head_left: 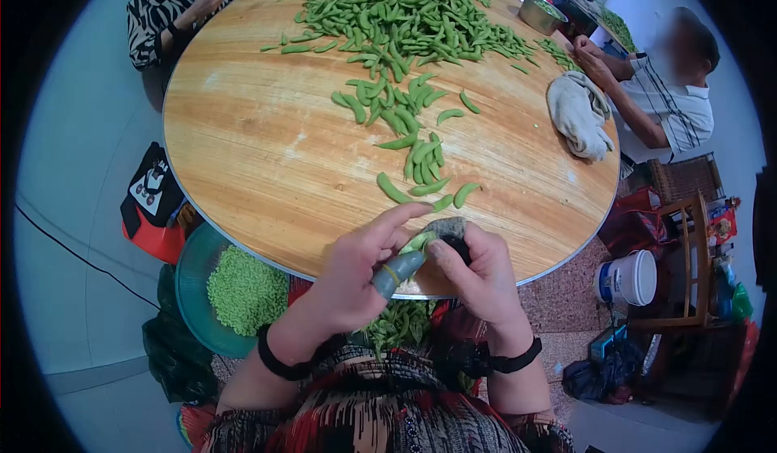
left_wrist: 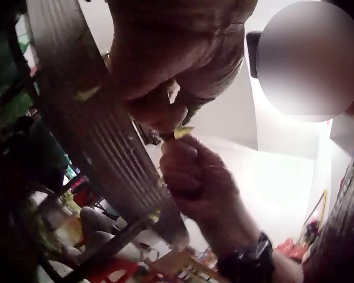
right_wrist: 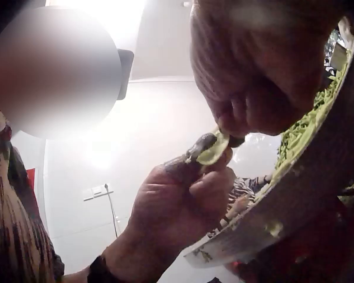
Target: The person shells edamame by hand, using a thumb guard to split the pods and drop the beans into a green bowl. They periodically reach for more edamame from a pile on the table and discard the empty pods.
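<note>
Over the near table edge, the left hand point(head_left: 350, 271) pinches a green pod point(head_left: 418, 243); its thumb wears a grey cover with a yellow band. The right hand point(head_left: 481, 279) meets it from the other side, thumb and finger on the same pod, a dark grey cover on a finger. In the right wrist view the pod point(right_wrist: 214, 150) lies between the covered thumb and the fingertips of both hands. The left wrist view shows a bit of green point(left_wrist: 183, 131) where the hands meet. Loose pods point(head_left: 426, 155) lie just beyond the hands.
A large pod heap point(head_left: 405, 16) covers the far part of the round table point(head_left: 243, 146). A grey cloth point(head_left: 576, 113) lies at the right edge. Below left stands a teal basin point(head_left: 194, 291) of shelled beans. Pods lie on the lap. Two people sit around the table; a white bucket point(head_left: 631, 278) stands right.
</note>
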The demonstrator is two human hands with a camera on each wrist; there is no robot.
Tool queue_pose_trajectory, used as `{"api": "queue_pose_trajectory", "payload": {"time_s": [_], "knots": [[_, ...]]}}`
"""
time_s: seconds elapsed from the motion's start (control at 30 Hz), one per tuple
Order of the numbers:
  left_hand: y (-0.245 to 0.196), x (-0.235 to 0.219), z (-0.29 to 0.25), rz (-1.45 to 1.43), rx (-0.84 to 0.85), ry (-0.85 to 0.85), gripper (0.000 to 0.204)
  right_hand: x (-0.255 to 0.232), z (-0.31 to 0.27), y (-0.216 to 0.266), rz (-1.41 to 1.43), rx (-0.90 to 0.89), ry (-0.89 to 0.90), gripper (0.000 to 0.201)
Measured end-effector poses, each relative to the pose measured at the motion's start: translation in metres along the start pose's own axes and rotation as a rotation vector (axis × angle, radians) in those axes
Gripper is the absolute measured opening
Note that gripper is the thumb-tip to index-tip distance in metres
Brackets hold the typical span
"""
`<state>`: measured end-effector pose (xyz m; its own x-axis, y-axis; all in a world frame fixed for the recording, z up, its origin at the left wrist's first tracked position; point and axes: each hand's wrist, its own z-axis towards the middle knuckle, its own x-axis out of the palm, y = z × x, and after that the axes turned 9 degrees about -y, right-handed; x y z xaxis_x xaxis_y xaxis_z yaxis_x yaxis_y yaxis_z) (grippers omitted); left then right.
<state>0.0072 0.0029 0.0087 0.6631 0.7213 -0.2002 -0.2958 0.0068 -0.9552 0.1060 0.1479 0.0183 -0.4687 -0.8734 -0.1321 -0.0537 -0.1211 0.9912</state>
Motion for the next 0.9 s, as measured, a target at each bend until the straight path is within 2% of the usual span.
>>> {"api": "queue_pose_trajectory", "payload": {"time_s": [0.03, 0.07, 0.13, 0.27, 0.33, 0.37, 0.43, 0.5, 0.57, 0.6, 0.67, 0.7, 0.77, 0.8, 0.83, 0.9], "knots": [[0.002, -0.005, 0.000, -0.110, -0.006, 0.097, 0.062, 0.002, -0.002, 0.000, 0.034, 0.004, -0.002, 0.013], [0.003, -0.006, -0.002, -0.115, -0.010, 0.092, 0.062, 0.005, -0.003, -0.001, 0.030, 0.009, 0.003, 0.013], [0.005, -0.007, -0.003, -0.040, -0.019, 0.101, 0.056, 0.012, -0.002, -0.003, 0.294, 0.163, -0.049, 0.014], [-0.001, -0.012, -0.002, -0.018, -0.107, 0.084, 0.044, 0.011, -0.003, -0.005, 0.274, 0.217, -0.001, 0.016], [0.008, -0.016, 0.001, 0.151, 0.384, 0.198, 0.027, 0.014, -0.010, -0.002, 0.731, 0.446, 0.052, 0.017], [0.009, -0.016, 0.003, 0.144, 0.401, 0.205, 0.027, 0.015, -0.014, -0.005, 0.935, 0.535, 0.143, 0.018], [0.009, -0.014, -0.002, -0.296, 0.353, 0.203, 0.015, 0.021, -0.022, -0.021, 1.236, 0.614, 0.238, 0.020], [0.021, -0.002, -0.012, -0.379, 0.376, 0.173, 0.013, 0.024, -0.027, -0.018, 1.292, 0.632, 0.213, 0.022], [0.018, 0.004, -0.022, -1.051, -0.164, 0.208, 0.018, 0.027, -0.028, -0.010, 1.178, 0.508, 0.093, 0.022], [0.018, 0.005, -0.023, -1.055, -0.175, 0.214, 0.018, 0.026, -0.030, -0.007, 1.181, 0.512, 0.081, 0.022], [0.017, 0.007, -0.024, -1.431, -0.398, 0.328, 0.021, 0.022, -0.030, 0.000, 1.059, 0.443, -0.029, 0.018], [0.017, 0.005, -0.024, -1.435, -0.397, 0.328, 0.021, 0.010, -0.028, -0.002, 1.055, 0.444, -0.030, 0.018], [0.017, -0.003, -0.026, -1.102, -0.373, 0.058, 0.025, -0.028, -0.018, -0.011, 0.554, -0.081, 0.398, 0.015], [0.013, -0.010, -0.025, -1.031, -0.399, -0.047, 0.021, -0.032, -0.009, 0.015, 0.435, -0.044, 0.494, 0.017], [0.009, -0.013, -0.024, -1.033, -0.402, -0.051, 0.021, -0.034, -0.001, 0.027, -0.095, -0.130, 0.303, 0.020], [0.005, -0.016, -0.019, -1.029, -0.448, -0.107, 0.019, -0.029, 0.026, 0.018, -0.845, -0.232, -0.061, 0.019]]}}
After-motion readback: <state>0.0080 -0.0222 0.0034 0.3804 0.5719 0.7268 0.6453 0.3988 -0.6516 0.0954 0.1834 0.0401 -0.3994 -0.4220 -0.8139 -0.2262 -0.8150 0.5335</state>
